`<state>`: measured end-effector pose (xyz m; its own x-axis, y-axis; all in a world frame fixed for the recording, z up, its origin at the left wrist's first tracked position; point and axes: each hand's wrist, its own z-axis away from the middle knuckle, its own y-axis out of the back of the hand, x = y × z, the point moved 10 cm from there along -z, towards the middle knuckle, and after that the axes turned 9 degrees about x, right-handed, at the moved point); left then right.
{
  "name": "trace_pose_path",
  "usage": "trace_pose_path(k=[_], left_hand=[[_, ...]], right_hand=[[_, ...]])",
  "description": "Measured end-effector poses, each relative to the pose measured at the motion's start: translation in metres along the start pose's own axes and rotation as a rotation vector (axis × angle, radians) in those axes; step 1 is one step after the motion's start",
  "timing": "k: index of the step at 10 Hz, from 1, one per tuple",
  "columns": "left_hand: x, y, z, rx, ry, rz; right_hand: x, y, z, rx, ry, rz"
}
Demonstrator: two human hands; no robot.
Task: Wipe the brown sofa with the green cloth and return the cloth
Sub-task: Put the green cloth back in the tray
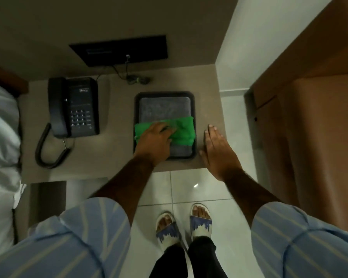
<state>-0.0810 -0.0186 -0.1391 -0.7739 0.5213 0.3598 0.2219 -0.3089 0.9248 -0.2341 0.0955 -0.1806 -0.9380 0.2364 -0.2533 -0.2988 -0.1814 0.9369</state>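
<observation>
The green cloth [182, 129] lies folded across a grey towel [164, 109] inside a dark tray [194, 125] on the beige side table. My left hand [155, 143] rests on the cloth's left part, fingers curled into the fabric. My right hand [215, 151] is flat and open just right of the tray, near the table's right edge, holding nothing. The brown sofa [309, 117] stands to the right, past a strip of tiled floor.
A black corded telephone [72, 107] sits on the left of the table [113, 153], its coiled cord hanging toward the front edge. A black wall panel [119, 50] with cables is behind. White bedding [2, 137] lies at far left. My sandalled feet [183, 223] stand on pale tiles.
</observation>
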Motion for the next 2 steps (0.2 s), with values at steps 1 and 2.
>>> trace_pose_path(k=[1, 2], left_hand=[[0.002, -0.027, 0.023, -0.075, -0.062, -0.012], [0.007, -0.025, 0.042, -0.148, -0.074, -0.064]], right_hand=[[-0.001, -0.014, -0.001, 0.016, 0.005, 0.004], [-0.002, 0.003, -0.004, -0.061, -0.013, -0.052]])
